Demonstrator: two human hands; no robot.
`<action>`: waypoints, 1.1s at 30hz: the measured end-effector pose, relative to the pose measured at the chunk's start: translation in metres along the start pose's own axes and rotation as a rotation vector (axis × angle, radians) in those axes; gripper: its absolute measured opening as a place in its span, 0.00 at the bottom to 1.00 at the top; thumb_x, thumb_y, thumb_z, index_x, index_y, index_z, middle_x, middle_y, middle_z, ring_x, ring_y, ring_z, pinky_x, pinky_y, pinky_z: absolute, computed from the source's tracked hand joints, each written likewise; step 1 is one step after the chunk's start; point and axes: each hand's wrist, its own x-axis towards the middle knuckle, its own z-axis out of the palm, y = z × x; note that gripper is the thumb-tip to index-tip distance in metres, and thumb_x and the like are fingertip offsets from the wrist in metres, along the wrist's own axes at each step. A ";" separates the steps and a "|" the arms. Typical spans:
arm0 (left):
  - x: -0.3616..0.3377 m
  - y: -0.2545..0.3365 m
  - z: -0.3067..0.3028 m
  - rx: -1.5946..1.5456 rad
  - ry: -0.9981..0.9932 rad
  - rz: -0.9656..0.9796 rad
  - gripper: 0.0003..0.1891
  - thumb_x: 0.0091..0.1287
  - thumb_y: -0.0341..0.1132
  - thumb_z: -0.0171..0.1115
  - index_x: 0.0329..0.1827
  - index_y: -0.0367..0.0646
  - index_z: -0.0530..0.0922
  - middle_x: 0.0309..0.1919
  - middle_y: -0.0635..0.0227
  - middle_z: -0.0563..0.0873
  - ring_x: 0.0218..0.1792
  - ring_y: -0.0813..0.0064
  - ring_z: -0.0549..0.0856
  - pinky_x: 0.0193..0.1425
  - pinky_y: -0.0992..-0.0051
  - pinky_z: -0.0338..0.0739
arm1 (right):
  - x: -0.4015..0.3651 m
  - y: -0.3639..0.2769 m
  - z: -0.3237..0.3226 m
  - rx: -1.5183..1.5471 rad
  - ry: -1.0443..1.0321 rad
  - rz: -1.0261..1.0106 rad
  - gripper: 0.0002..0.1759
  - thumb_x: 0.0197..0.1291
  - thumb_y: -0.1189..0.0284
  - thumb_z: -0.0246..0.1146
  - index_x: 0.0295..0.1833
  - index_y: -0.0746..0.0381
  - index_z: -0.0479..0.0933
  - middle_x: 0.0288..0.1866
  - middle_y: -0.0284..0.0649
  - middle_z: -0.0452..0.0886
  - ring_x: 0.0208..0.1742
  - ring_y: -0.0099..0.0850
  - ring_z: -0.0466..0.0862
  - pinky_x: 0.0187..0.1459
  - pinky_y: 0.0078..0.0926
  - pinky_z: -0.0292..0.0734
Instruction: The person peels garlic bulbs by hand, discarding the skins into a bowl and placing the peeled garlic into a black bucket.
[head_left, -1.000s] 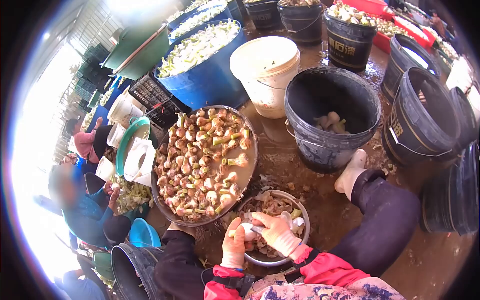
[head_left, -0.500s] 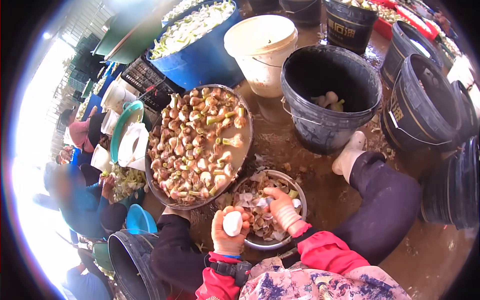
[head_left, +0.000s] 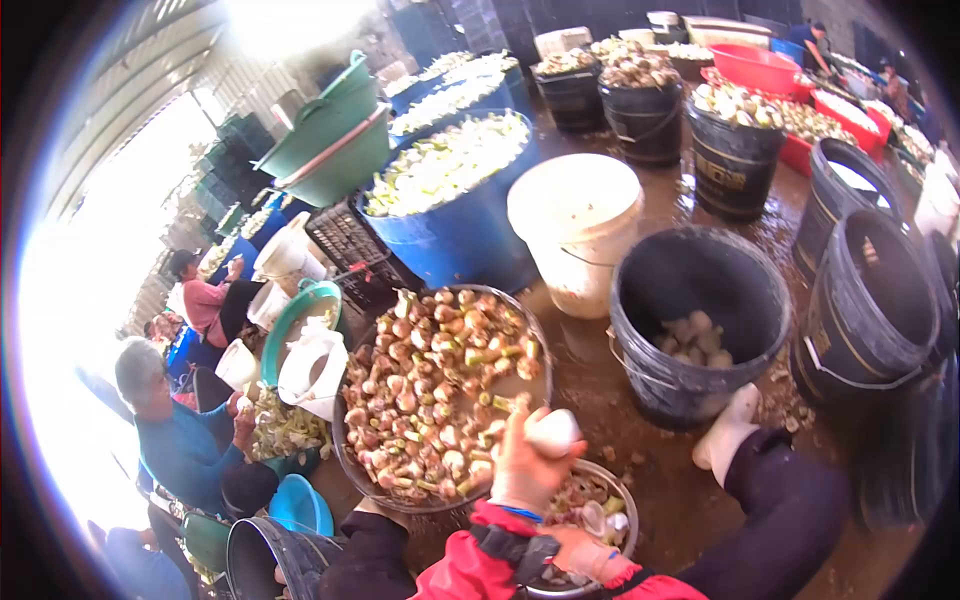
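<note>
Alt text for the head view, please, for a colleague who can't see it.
The person's left hand holds up a peeled white bulb near a wide metal basin heaped with unpeeled bulbs. The right hand is low over a small bowl of peelings; a black bucket stands beyond.

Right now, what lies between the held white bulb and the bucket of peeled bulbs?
Head view: only wet floor with scraps between bulb and bucket.

Daylight is pouring in from far off to the left of the raised left hand (head_left: 520, 465), burning that whole side out to white glare, while the wet floor (head_left: 640, 440) just beyond it is glinting. The fisheye lens is bending the buckets (head_left: 700, 330) past the hand toward a black rim. The hand and its pale bulb (head_left: 553, 432) are smearing slightly with motion blur.
</note>
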 end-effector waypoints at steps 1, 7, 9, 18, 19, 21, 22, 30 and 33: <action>-0.002 0.002 0.029 0.045 -0.152 -0.004 0.31 0.65 0.63 0.53 0.60 0.47 0.69 0.52 0.57 0.78 0.51 0.51 0.78 0.53 0.55 0.75 | 0.005 0.006 -0.001 0.134 -0.082 0.196 0.28 0.49 0.68 0.65 0.59 0.58 0.75 0.53 0.46 0.81 0.54 0.37 0.80 0.57 0.32 0.73; 0.082 0.057 0.017 1.025 0.140 0.160 0.24 0.68 0.43 0.56 0.65 0.43 0.70 0.46 0.62 0.84 0.39 0.70 0.84 0.42 0.71 0.79 | 0.028 0.039 0.008 0.142 0.391 -0.194 0.13 0.57 0.68 0.65 0.48 0.58 0.81 0.43 0.44 0.85 0.45 0.41 0.83 0.49 0.33 0.77; 0.135 0.063 -0.047 1.804 0.150 0.584 0.22 0.60 0.43 0.58 0.55 0.41 0.74 0.47 0.51 0.83 0.49 0.48 0.80 0.55 0.62 0.74 | 0.036 0.047 0.012 0.180 0.449 -0.233 0.14 0.57 0.68 0.65 0.49 0.57 0.80 0.42 0.46 0.85 0.44 0.43 0.83 0.49 0.31 0.77; 0.128 0.087 -0.081 2.011 -0.067 -0.175 0.27 0.56 0.48 0.64 0.54 0.39 0.77 0.43 0.54 0.84 0.46 0.62 0.84 0.48 0.69 0.79 | 0.039 0.036 0.001 0.197 0.387 -0.022 0.15 0.58 0.70 0.61 0.51 0.60 0.79 0.45 0.42 0.84 0.47 0.36 0.83 0.51 0.30 0.76; 0.098 0.096 -0.055 1.777 -0.071 -0.262 0.26 0.58 0.45 0.64 0.57 0.40 0.76 0.43 0.58 0.84 0.44 0.67 0.85 0.45 0.72 0.80 | 0.035 0.038 0.003 0.258 0.335 0.022 0.16 0.58 0.73 0.57 0.52 0.62 0.79 0.45 0.39 0.85 0.46 0.32 0.83 0.52 0.29 0.75; 0.062 0.101 -0.075 1.239 -0.052 -0.186 0.28 0.58 0.35 0.66 0.63 0.44 0.70 0.46 0.61 0.82 0.47 0.72 0.83 0.39 0.75 0.81 | 0.031 0.026 -0.004 0.492 0.315 0.125 0.17 0.59 0.72 0.60 0.54 0.65 0.78 0.47 0.38 0.84 0.48 0.29 0.82 0.52 0.25 0.74; 0.038 0.099 -0.084 0.957 -0.115 -0.119 0.29 0.58 0.34 0.66 0.64 0.46 0.68 0.49 0.61 0.81 0.48 0.68 0.83 0.40 0.72 0.82 | 0.030 0.017 -0.008 0.718 0.273 0.189 0.19 0.60 0.72 0.62 0.55 0.67 0.76 0.50 0.37 0.83 0.50 0.26 0.81 0.53 0.21 0.74; -0.095 0.025 -0.110 0.386 -0.063 0.062 0.23 0.53 0.24 0.72 0.52 0.44 0.75 0.48 0.61 0.81 0.48 0.66 0.83 0.52 0.66 0.79 | 0.002 -0.030 -0.028 0.921 0.406 -0.015 0.21 0.59 0.73 0.64 0.58 0.67 0.75 0.53 0.39 0.82 0.53 0.25 0.79 0.57 0.20 0.72; -0.115 0.001 -0.102 0.916 0.038 0.150 0.26 0.54 0.22 0.68 0.57 0.41 0.73 0.46 0.65 0.80 0.46 0.74 0.82 0.51 0.69 0.78 | -0.006 -0.032 -0.023 0.798 0.377 -0.032 0.23 0.60 0.71 0.64 0.60 0.66 0.74 0.55 0.40 0.81 0.55 0.24 0.78 0.57 0.21 0.71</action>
